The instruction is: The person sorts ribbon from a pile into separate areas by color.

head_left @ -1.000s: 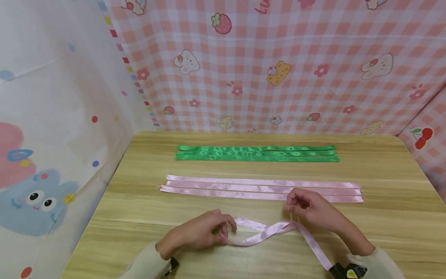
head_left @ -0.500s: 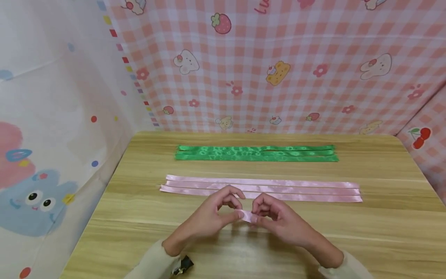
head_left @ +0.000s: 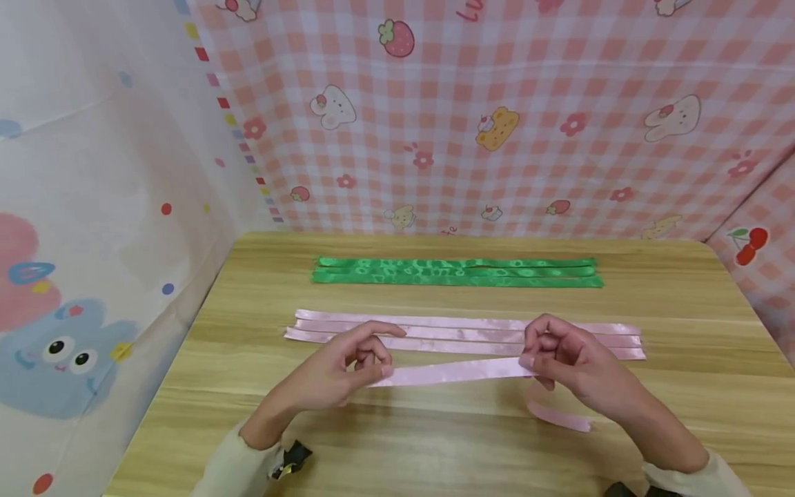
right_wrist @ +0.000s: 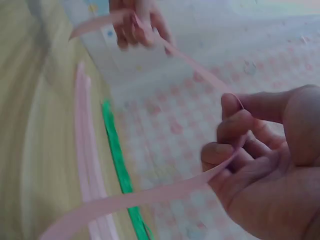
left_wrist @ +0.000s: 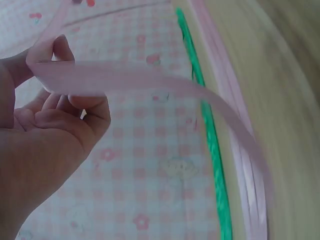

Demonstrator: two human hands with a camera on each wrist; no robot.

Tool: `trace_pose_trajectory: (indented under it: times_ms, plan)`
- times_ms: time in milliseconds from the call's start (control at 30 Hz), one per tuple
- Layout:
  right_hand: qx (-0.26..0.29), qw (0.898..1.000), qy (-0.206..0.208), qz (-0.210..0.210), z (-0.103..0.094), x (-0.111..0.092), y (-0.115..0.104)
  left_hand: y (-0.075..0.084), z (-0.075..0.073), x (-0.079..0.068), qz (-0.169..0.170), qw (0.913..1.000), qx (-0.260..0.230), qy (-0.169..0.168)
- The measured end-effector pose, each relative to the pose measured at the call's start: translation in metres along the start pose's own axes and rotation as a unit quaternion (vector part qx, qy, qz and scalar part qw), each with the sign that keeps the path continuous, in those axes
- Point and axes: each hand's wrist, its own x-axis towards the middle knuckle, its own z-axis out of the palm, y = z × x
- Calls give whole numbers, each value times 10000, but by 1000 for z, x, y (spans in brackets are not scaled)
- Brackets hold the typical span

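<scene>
A pink satin ribbon is stretched between both hands above the table, nearer the person than the laid ribbons. My left hand pinches it between thumb and fingers, index finger reaching out past the grip. On the other side my right hand pinches it between thumb and curled fingers. A loose tail of the ribbon leaves the right hand and curves down in the right wrist view. Another free length trails from the left hand in the left wrist view.
Several pink ribbons lie side by side just behind the hands. Farther back are several green ribbons, also in parallel. The wooden table meets a checked pink cloth at its back and a white printed cloth at left.
The ribbon lay looped low between the hands; the hands then met at the centre with it. They have since drawn apart, and the ribbon is now straight between them.
</scene>
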Motion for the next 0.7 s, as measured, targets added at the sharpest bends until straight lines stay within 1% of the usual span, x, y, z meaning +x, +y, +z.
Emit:
trace_pose_trajectory:
  times_ms: [67,133,200,233,267,300,333,367,400,467,500,567,633,667,700]
  plan:
    - [-383,9991,-1,203,-7,-4,-1,2,-3,-2,-7,10000,-57,41]
    - [-879,9954,-116,350,-9,-4,1,5,-3,0,-34,9998,-161,54]
    - [-1541,9866,-197,495,-3,-2,5,9,2,4,-107,9996,-277,-10]
    - [-1897,9805,-239,462,2,1,8,11,5,8,-145,9993,-337,-75]
    - [-2167,9747,-253,493,9,4,10,13,8,12,-194,9987,-442,-163]
    - [-2289,9718,-295,489,17,8,13,16,12,16,-208,9985,-450,-223]
    - [-2318,9710,-322,491,25,12,16,18,15,20,-220,9984,-439,-279]
    - [-2279,9717,-335,518,33,16,18,20,19,24,-258,9976,-543,-357]
    - [-2127,9750,-367,529,40,20,20,22,22,27,-273,9970,-600,-416]
    - [-1654,9842,-413,485,52,28,24,26,26,32,-233,9966,-614,-497]
    - [-1472,9873,-393,453,57,32,26,27,28,34,-179,9973,-514,-493]
    - [-1326,9903,-305,279,64,37,30,29,29,35,-148,9972,-510,-529]
    - [-1318,9910,-157,140,68,41,32,29,29,35,-64,9983,-293,-505]
    - [-1280,9917,-109,67,69,42,33,29,29,34,-65,9983,-261,-515]
    - [-1141,9934,-114,18,69,42,33,29,28,34,-44,9985,-175,-512]
